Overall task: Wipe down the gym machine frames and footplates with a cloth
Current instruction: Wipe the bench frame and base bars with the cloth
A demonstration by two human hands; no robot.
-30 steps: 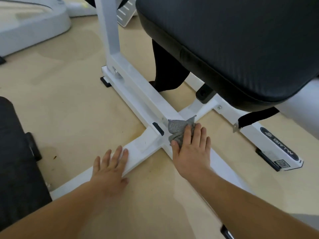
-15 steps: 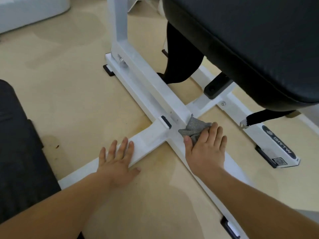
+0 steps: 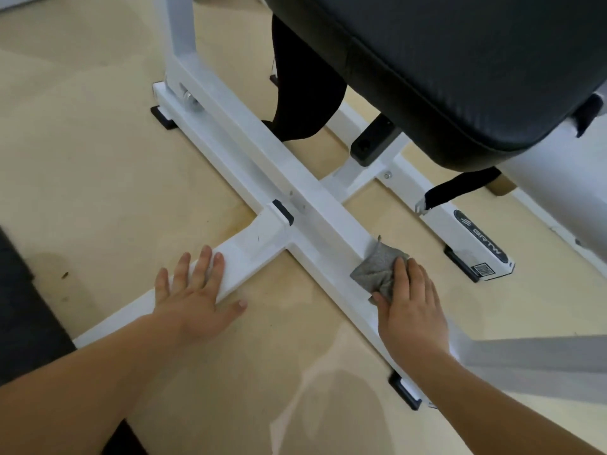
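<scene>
The job looks only partway done. The grey cloth [image 3: 377, 267] lies crumpled on the long white floor bar [image 3: 262, 165], just past the cross joint. The right hand [image 3: 410, 300] presses it down with flat fingers and does not clutch it. The left hand [image 3: 193, 290] rests spread and empty on the side bar [image 3: 256, 254]. The upright [image 3: 180, 27], the far bars and any footplates seem left to do. No container is in view.
</scene>
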